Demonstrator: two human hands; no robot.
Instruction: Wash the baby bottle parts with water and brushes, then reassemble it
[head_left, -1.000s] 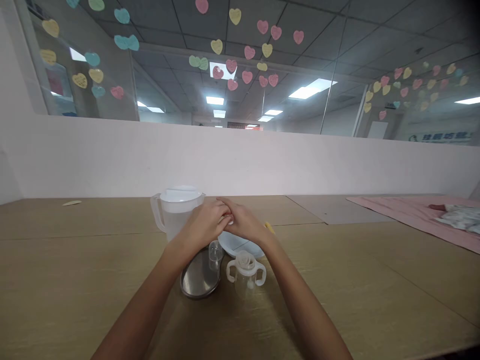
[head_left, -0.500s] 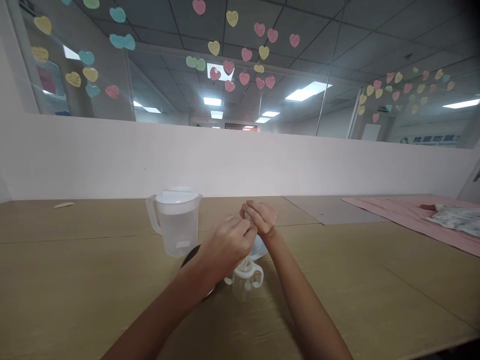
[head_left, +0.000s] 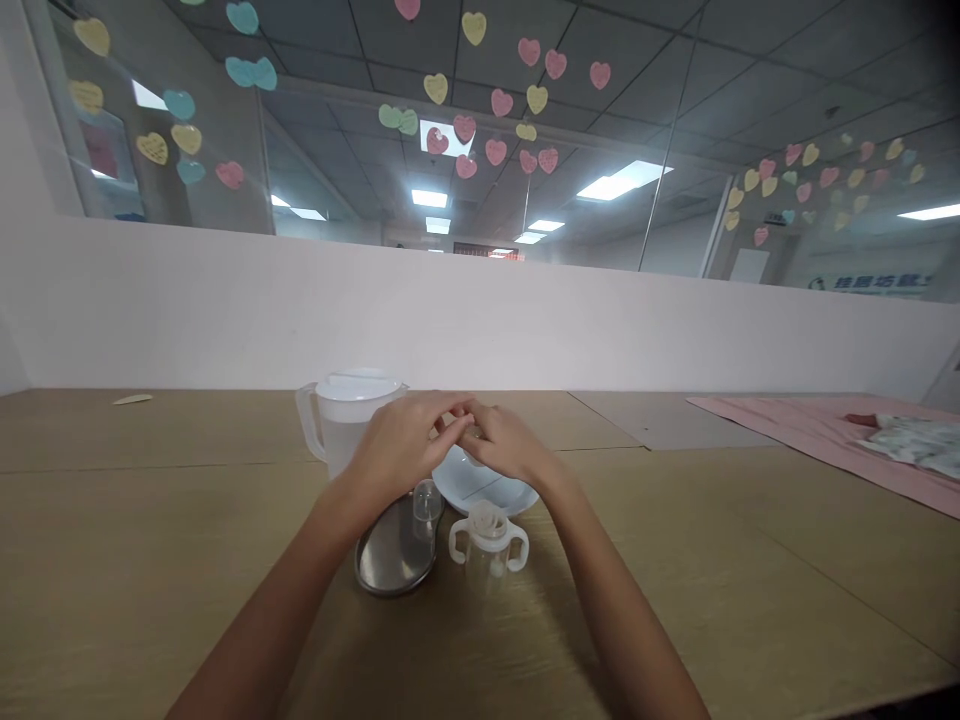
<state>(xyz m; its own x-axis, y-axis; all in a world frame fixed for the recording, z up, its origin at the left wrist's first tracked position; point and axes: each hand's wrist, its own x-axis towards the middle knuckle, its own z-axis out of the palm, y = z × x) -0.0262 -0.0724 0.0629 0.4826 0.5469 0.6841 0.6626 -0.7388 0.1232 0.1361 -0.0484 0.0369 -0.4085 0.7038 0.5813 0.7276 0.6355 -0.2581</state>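
Left hand and right hand are meeting, fingers half curled, over the plate, any grip too hidden to tell, while the two-handled bottle is standing upright on its near side.

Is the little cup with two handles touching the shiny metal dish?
Apart. The head view shows a narrow strip of bare table between the dish's right edge and the cup's left handle.
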